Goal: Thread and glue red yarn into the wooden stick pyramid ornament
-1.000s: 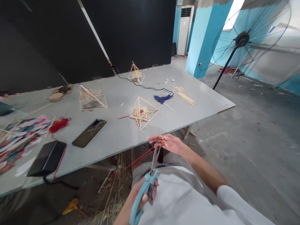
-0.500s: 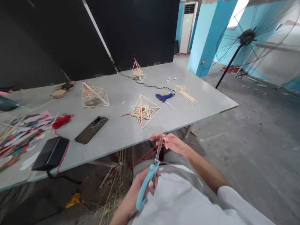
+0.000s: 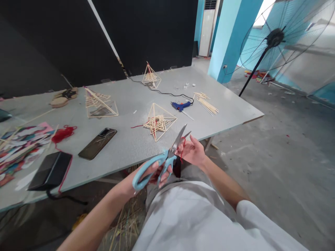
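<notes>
My left hand (image 3: 154, 172) grips the light-blue handles of a pair of scissors (image 3: 162, 158), whose blades are parted and point up to the right. My right hand (image 3: 192, 151) is just beyond the blades at the table's near edge, fingers curled around a short piece of red yarn (image 3: 182, 148). A stick pyramid with red yarn (image 3: 158, 120) stands on the grey table (image 3: 131, 146) just ahead of both hands.
On the table lie a blue glue gun (image 3: 180, 105) with a black cord, loose sticks (image 3: 208, 104), two more stick pyramids (image 3: 99, 104), a phone (image 3: 98, 143), a black box (image 3: 49, 170), a red yarn ball (image 3: 62, 132) and coloured paper scraps (image 3: 18, 146). A standing fan (image 3: 274, 38) is at the right.
The scissors have swung up from below the table edge to table height and their blades have parted. The long red strands hanging below are gone; only a short piece remains at my right hand.
</notes>
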{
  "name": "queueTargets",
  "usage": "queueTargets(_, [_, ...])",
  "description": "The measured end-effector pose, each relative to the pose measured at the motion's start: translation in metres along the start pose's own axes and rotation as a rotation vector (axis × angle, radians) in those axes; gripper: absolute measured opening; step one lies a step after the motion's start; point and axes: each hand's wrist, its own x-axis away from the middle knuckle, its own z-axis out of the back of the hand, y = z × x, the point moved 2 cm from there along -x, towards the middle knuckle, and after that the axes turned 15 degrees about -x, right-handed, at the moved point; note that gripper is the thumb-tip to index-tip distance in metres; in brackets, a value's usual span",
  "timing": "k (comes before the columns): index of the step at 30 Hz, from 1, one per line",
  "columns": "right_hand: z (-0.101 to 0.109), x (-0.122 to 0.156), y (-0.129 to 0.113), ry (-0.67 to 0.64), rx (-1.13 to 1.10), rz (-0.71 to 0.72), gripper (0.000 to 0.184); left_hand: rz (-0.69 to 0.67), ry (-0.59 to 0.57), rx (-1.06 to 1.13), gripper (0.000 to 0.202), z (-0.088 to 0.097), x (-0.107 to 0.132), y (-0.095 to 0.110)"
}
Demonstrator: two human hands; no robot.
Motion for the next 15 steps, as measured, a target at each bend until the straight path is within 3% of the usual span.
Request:
queueTargets(6, [-0.008, -0.008, -0.009, -0.108, 0.096, 0.013, 0.057, 0.011, 0.084, -0.019, 0.07, 0.019, -0.005, 0.013])
queueTargets(15, [-0.011, -0.024, -0.015, -0.064, 0.15, 0.045, 0.053, 0.023, 0.077, -0.091, 0.075, 0.033, -0.011, 0.021])
